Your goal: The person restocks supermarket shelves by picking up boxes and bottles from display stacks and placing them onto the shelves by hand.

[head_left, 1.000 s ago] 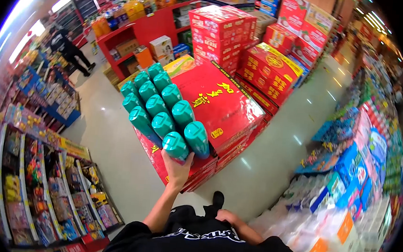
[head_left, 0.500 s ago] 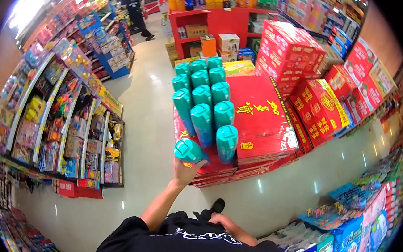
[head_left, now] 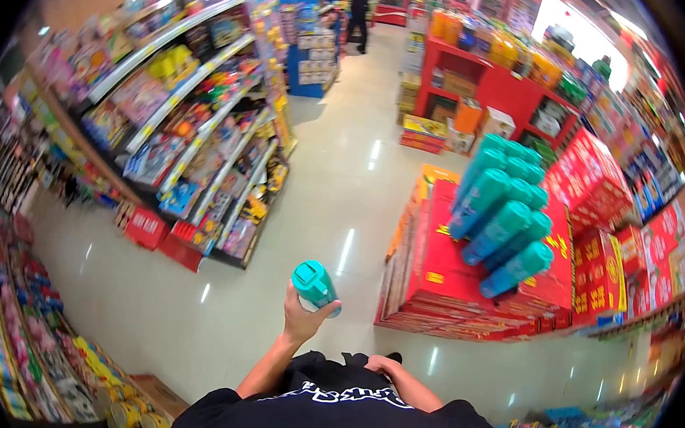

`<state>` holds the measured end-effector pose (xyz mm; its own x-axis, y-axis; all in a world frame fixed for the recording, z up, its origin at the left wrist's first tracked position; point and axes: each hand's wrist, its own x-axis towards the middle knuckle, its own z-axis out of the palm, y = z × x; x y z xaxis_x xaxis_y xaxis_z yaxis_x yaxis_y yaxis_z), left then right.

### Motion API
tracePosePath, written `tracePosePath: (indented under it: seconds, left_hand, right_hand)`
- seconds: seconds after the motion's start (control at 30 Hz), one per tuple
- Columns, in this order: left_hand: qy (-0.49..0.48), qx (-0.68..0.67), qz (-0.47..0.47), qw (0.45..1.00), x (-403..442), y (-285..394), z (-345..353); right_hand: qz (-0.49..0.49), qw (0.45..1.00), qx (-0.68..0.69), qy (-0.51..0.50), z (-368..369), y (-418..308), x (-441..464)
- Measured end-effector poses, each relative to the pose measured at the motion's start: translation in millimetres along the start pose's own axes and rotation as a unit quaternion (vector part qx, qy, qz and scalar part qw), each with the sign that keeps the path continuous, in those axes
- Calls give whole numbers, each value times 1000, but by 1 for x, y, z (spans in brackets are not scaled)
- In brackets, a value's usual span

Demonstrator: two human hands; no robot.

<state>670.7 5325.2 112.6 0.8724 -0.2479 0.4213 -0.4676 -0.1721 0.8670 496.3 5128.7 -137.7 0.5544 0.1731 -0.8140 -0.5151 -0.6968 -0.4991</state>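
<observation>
"Head camera: what did the left hand hold?"
"One teal can, gripped around its side, over the floor, left of the red cartons and apart from them."
"And the right hand?"
"Low, beside the shirt; could not tell whether it held anything."
"Other cans?"
"Clustered upright on the cartons. Stocked shelf stood left of the held can."

Left forearm extended forward; left hand in a curved grip, thumb on the right, off the near left corner of the carton stack. Right forearm angled inward, right hand low near the waist, finger pose unclear.
</observation>
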Motion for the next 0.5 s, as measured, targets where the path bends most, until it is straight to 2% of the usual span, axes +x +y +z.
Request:
tracePosePath:
  seconds: [0.1,0.2,0.23,0.33,0.37,0.47,0.5]
  left_hand:
    - [68,18,-43,997,-12,-15,-78]
    - [142,23,-74,987,-26,-35,-148]
    - [165,25,-78,983,-32,-42,-171]
    - [227,80,-88,967,-48,-56,-234]
    - [253,79,-99,959,-53,-58,-252]
    - [329,60,-144,931,-67,-57,-300]
    - [353,44,-168,919,-69,-50,-313]
  right_hand:
    - [26,1000,3,-9,7,-69,22]
    - [-6,995,-13,-95,7,-110,74]
    - [-75,990,-48,-111,8,-120,97]
    - [-61,980,-181,-55,11,-208,100]
    - [-107,958,-255,-71,12,-232,113]
    - [-149,926,-344,-47,31,-302,129]
    - [-136,906,-390,-90,36,-327,137]
